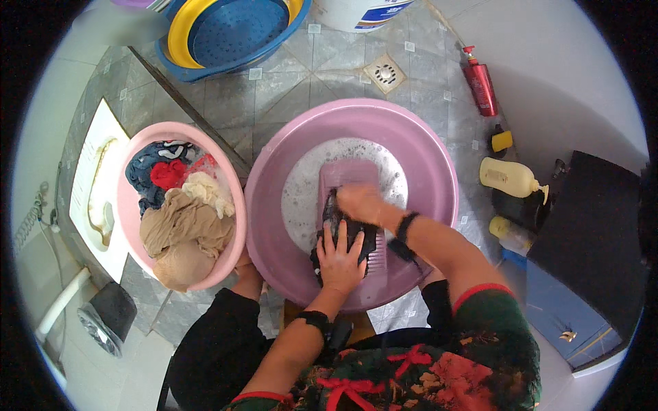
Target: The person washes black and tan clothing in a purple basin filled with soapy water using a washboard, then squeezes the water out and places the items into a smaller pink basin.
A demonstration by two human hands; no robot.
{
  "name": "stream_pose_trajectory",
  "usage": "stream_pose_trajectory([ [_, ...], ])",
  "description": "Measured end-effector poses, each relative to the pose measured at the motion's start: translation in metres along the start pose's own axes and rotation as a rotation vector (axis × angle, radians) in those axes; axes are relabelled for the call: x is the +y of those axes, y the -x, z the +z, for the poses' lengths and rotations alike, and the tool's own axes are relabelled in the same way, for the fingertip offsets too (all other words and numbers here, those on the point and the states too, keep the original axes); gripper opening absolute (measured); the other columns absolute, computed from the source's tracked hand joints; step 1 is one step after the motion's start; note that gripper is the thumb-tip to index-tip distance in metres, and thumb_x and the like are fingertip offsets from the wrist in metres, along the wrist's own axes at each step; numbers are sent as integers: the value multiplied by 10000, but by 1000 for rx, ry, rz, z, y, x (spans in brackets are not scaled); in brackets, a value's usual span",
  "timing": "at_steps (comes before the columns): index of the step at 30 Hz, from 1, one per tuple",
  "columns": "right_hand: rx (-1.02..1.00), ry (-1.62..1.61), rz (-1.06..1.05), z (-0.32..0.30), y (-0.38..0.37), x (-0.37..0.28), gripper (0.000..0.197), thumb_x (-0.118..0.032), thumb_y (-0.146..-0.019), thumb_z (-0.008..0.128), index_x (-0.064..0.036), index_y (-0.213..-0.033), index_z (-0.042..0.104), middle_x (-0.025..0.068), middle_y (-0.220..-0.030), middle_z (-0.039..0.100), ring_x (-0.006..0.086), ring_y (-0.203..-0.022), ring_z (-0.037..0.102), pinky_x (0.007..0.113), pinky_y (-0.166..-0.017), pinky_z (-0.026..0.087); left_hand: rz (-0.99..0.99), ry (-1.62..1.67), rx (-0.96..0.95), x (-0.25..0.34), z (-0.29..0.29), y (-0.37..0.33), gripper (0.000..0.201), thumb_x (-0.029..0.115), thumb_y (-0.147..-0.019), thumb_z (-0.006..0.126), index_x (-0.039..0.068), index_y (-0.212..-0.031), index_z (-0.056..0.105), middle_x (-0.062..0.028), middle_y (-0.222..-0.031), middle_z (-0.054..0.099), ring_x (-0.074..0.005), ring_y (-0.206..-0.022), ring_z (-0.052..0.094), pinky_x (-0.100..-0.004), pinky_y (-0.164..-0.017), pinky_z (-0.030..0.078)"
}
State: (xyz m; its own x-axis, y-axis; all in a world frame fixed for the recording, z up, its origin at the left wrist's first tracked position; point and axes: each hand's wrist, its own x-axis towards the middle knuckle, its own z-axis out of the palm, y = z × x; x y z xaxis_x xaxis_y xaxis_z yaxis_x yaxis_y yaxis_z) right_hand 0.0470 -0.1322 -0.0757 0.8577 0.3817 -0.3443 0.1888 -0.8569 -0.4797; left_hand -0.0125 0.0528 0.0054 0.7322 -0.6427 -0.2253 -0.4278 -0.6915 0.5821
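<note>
— Two basins on the tiled floor [288,103]: large purple basin [425,157] in the middle, full of soapy water [305,198], smaller pink basin [133,233] just beside it on the left.

— Inside the purple one?

— Purple washboard [346,175] leaning in the suds, ribbed end toward the near rim. Dark wet garment [346,236] bunched on the board's lower half.

— And the hands relative to that garment?

— Left hand [340,260] flat on the near end of the garment, fingers spread, pressing down rather than closed around it. Right hand [360,203] at the far end, blurred, curled over the top edge of the cloth; cannot tell whether gripping or only pushing. Garment caught between both, touching each.

— Pink basin?

— Heaped with laundry [181,226]: beige cloth on top, cream, red and blue pieces behind.

— Smaller things?

— Blue and yellow tubs [226,34] stacked at the far edge. Dark cabinet [589,226] on the right. Near it, along the wall, red spray bottle [480,85], then cream pump bottle [510,178] lying on its side. Square floor drain [385,72] beyond the purple basin. Black bands on both wrists.
</note>
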Motion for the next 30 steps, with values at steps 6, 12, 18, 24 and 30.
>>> stream_pose_trajectory([
  [6,381,-40,434,-21,-29,26,199,-271,-910,568,-74,-894,588,148,-869,652,356,-805,657,481,-639,513,14,2,7,4,2,-1,583,289,-675,762,207,-1237,631,-181,-1469,401,-488,-1346,316,-599,-1033,319],
  [12,92,-195,-57,-20,16,-58,275,-334,-794,682,-117,-912,562,112,-852,629,345,-755,636,462,-602,503,-23,-18,24,-8,11,6,568,282,-669,762,198,-1216,635,-186,-1452,413,-492,-1332,336,-601,-1026,324],
  [18,388,73,335,-11,-45,45,171,-255,-853,592,-101,-929,599,129,-861,654,343,-767,658,467,-629,525,23,23,31,5,4,-2,590,276,-663,769,194,-1232,636,-198,-1469,394,-498,-1341,324,-607,-1034,313],
  [24,204,-127,252,-17,-8,-29,202,-278,-856,594,-95,-940,599,143,-862,649,384,-736,641,505,-652,518,-34,4,16,-2,5,2,582,269,-656,775,197,-1219,649,-196,-1464,397,-484,-1353,313,-602,-1044,305],
  [30,47,69,367,-4,-14,2,170,-243,-873,584,-75,-850,598,116,-762,618,345,-727,651,451,-619,541,-6,-6,13,5,5,1,609,271,-661,771,217,-1250,628,-182,-1486,383,-477,-1365,305,-602,-1046,305],
])
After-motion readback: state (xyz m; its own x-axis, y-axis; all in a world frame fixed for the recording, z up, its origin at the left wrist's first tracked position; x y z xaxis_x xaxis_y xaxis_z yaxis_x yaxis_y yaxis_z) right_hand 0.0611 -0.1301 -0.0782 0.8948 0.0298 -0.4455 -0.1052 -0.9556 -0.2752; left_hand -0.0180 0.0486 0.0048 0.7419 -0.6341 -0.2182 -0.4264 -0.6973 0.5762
